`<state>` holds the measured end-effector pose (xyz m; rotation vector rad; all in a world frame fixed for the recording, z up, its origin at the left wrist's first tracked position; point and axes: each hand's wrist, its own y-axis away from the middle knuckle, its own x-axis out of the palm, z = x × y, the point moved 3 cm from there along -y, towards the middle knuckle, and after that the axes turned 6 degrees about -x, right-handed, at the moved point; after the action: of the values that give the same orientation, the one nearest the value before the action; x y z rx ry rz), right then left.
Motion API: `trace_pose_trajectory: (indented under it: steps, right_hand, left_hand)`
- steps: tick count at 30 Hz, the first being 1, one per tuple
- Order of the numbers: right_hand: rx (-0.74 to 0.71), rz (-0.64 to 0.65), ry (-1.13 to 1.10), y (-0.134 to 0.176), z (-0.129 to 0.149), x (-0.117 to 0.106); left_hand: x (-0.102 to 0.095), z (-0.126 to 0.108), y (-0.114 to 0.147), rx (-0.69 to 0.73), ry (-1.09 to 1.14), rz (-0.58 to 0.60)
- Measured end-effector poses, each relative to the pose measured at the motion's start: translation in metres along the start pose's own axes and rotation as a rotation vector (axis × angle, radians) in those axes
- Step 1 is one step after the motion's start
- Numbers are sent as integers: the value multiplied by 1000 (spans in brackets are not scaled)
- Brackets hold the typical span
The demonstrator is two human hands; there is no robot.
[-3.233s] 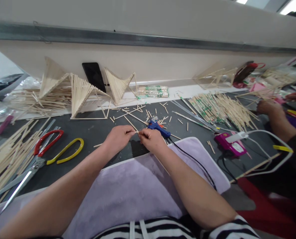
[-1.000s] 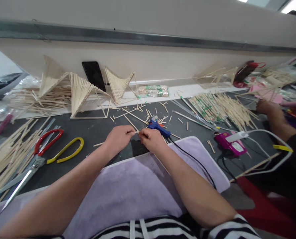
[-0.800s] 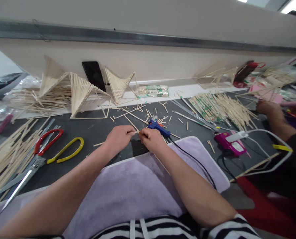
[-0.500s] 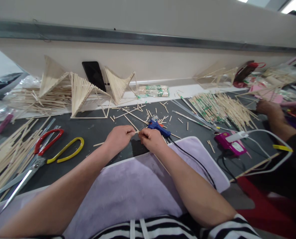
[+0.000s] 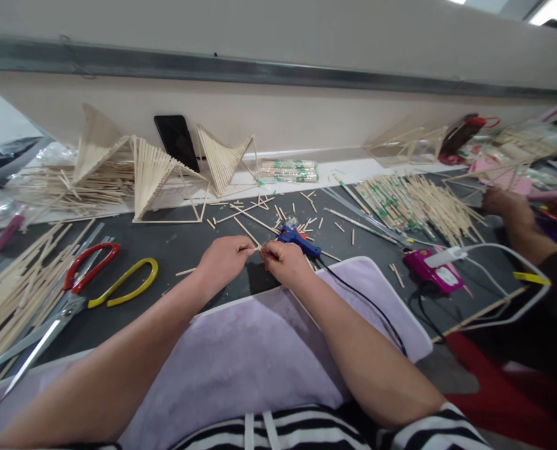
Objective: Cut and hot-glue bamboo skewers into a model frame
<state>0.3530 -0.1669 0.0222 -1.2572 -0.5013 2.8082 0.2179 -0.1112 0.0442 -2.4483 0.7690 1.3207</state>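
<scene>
- Your left hand [image 5: 224, 257] is near the middle of the surface's near edge, thumb and forefinger pinched together on the near end of a thin wooden stick [image 5: 247, 232].
- Your right hand [image 5: 286, 260] meets it there, fingertips clamped on the same end; the exact join is too small to make out.
- That stick slants from your fingertips toward the back edge, and a second wooden stick [image 5: 305, 310] runs beneath your right forearm.
- Just beyond your right hand lies a blue glue gun [image 5: 301, 242], with short stick pieces [image 5: 352, 237] scattered around it.
- A lilac mat [image 5: 240, 350] covers the near edge of the dark gray table [image 5: 170, 244], under your forearms.
- Toward the near left corner you have open scissors [image 5: 73, 303] with one red and one yellow handle, beside long wooden sticks [image 5: 29, 269].
- Along the back edge stand fan-shaped stick frames [image 5: 152, 181], and a black phone [image 5: 175, 142] leans on the wall behind them.
- Toward the right edge sit a magenta socket block [image 5: 432, 272] and, farther back, a co-worker's hand [image 5: 502, 203].
</scene>
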Motion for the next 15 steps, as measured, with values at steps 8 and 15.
trace_pose_trajectory:
  steps: [8, 15]
  right_hand:
    - [-1, 10, -3, 0, 0, 0]
    - [0, 7, 12, 0, 1, 0]
  left_hand:
    - [0, 1, 0, -15, 0, 4]
    - [1, 1, 0, -4, -14, 13]
